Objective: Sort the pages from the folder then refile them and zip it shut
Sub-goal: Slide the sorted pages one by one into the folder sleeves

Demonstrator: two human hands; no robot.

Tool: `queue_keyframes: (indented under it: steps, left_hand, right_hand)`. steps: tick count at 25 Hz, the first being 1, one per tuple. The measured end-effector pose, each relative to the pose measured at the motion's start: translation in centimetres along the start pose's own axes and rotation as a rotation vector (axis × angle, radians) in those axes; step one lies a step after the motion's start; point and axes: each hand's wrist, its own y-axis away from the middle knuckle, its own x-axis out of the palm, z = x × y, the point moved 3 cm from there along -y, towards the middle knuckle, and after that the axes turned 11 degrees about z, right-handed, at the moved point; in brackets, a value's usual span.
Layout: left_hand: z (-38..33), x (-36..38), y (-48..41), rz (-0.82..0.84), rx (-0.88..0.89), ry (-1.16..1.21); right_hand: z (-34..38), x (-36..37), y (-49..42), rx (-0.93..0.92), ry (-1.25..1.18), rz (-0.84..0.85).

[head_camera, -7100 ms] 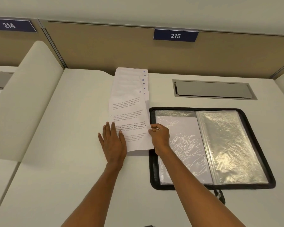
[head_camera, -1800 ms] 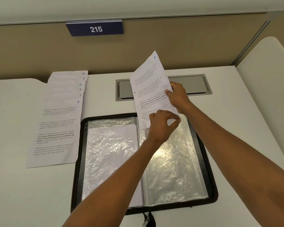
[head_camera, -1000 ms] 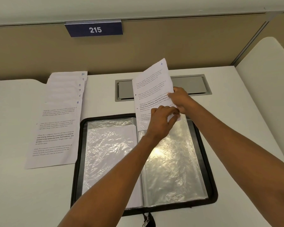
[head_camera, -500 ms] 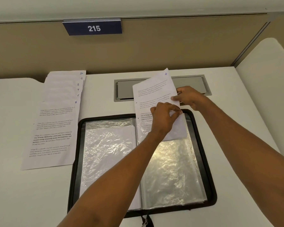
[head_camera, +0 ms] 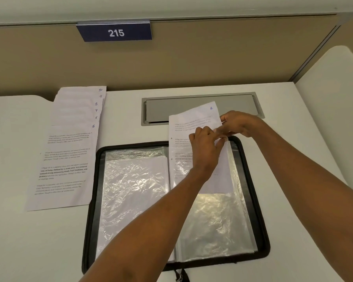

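At the far end of the open black zip folder [head_camera: 89, 220], the white printed page marked 4 [head_camera: 194, 121] sits half inside the right-hand clear plastic sleeve [head_camera: 216, 220]. Its lower half shows through the plastic and its upper half lies out over the pale surface [head_camera: 29, 241]. Its long axis runs straight away from the person, in line with the sleeve. The left hand [head_camera: 205, 151] curls its fingers [head_camera: 215, 137] at the sleeve's mouth, seemingly pinching the plastic lip. The right hand [head_camera: 240, 124], just beyond, pinches the page's right edge. The coming push likely runs toward the person, along that axis.
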Motion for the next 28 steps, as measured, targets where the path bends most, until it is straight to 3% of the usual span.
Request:
queue_keyframes:
  steps: [3,7,9,13,15,18,22,28]
  left_hand:
    - [0.1,0.3,0.3,0.014,0.037,-0.033]
    - [0.4,0.3,1.4,-0.013,0.178,-0.044]
    - [0.9,-0.9,1.3,-0.072,0.211,-0.057]
    - [5.7,-6.2,-2.3,-0.199,-0.128,-0.034]
    - [8.6,-8.6,-4.6,-0.071,-0.258,0.010]
    - [10.4,-10.6,-6.6,0.182,-0.217,-0.005]
    - [10.7,-11.9,-6.3,0.247,-0.146,-0.036]
    - [11.6,-11.8,-5.0,0.404,-0.062,-0.217]
  right_hand:
    - [-0.8,0.3,-0.2,0.140,0.054,0.139]
    - [-0.9,0.6,-0.4,-0.004,-0.099,0.038]
    - [-1.1,0.7,-0.8,-0.041,-0.005,0.055]
    - [-2.3,0.3,-0.8,-0.045,0.118,0.102]
    - [-2.5,0.0,-0.5,-0.073,0.088,0.098]
    - [-2.8,0.1,-0.4,-0.097,0.063,0.108]
    - [-2.9,0.8,-0.2,-0.186,0.056,0.120]
    - [-3.2,0.6,0.6,-0.254,0.233,0.043]
